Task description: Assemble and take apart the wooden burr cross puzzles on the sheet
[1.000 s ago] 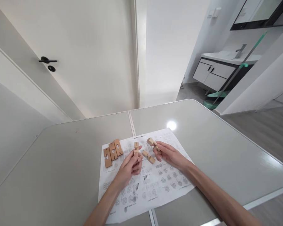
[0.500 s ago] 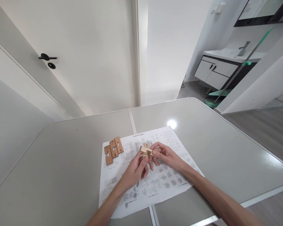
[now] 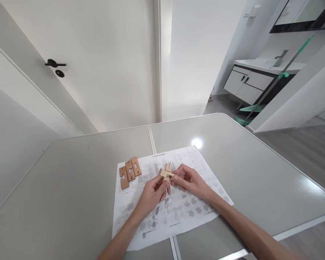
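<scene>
Light wooden puzzle pieces (image 3: 167,174), crossing one another, are held above a printed sheet. My left hand (image 3: 152,195) pinches their lower left side between thumb and fingers. From the right, my right hand (image 3: 191,181) grips the same pieces, its thumb pressed on the end of one notched bar. Some fingertips and the underside of the pieces are hidden. Left of the hands, three flat brown wooden plates (image 3: 130,171) with cut-out slots and dark numbers lie side by side on the sheet's upper left part.
The paper sheet (image 3: 141,236), printed with small diagrams, lies over the seam of a grey table (image 3: 70,195) with a pale edge. Beyond it are a white door (image 3: 111,65), a washbasin cabinet (image 3: 246,81) and a green-handled broom (image 3: 295,56).
My right hand's fingers have curled in under the wooden pieces, where before they were more spread. The pieces have turned slightly, and both hands still hold them.
</scene>
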Motion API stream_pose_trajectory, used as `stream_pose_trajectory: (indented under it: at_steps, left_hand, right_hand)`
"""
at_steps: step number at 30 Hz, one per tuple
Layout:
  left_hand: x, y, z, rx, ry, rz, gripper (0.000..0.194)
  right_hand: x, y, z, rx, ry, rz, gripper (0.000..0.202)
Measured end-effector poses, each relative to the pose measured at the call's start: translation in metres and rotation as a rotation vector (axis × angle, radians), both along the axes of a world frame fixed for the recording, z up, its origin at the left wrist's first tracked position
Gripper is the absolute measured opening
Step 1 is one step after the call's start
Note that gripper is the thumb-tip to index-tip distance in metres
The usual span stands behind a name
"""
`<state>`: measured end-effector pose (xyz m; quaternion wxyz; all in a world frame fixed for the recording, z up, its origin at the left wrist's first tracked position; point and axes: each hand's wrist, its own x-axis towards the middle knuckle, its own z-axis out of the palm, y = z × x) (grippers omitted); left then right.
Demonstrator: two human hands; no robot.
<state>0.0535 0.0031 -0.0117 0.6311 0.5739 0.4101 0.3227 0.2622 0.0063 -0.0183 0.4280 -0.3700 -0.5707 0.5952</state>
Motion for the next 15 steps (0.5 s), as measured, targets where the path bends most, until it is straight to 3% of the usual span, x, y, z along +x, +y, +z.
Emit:
stream_pose_trajectory:
  at_steps: [10,15]
  left_hand:
    - [0.002,-0.001,0.001,0.075,0.069,0.1,0.037]
    - [0.002,-0.002,0.002,0.088,0.075,0.088,0.039]
  right_hand:
    - [-0.002,-0.005,-0.017,0.343,-0.361,-0.181,0.031]
    - [0.0,-0.004,-0.016,0.338,-0.367,-0.139,0.029]
